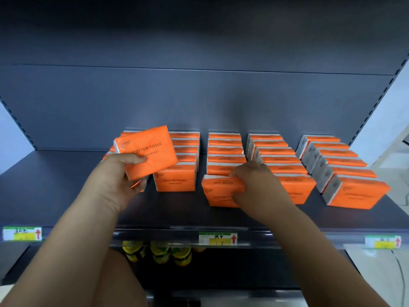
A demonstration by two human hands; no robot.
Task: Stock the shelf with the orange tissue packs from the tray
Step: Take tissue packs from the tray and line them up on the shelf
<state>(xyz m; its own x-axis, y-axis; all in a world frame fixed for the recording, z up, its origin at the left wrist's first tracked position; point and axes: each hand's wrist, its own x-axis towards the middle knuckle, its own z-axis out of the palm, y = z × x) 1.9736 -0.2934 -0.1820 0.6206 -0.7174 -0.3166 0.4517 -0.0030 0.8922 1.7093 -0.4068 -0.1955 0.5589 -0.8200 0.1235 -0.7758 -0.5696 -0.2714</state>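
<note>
On the dark grey metal shelf (66, 185), the right hand (256, 182) is gripping an orange plastic-wrapped tissue pack (218, 192) at the front of the middle row, the left hand (117, 173) is holding a second orange pack (152, 154) tilted above the left rows, and yellow-green bottles (159, 253) are standing underneath.

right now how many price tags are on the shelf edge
3: left tag, middle tag, right tag. Left arm and right arm cover some edge; another may be hidden.
</note>
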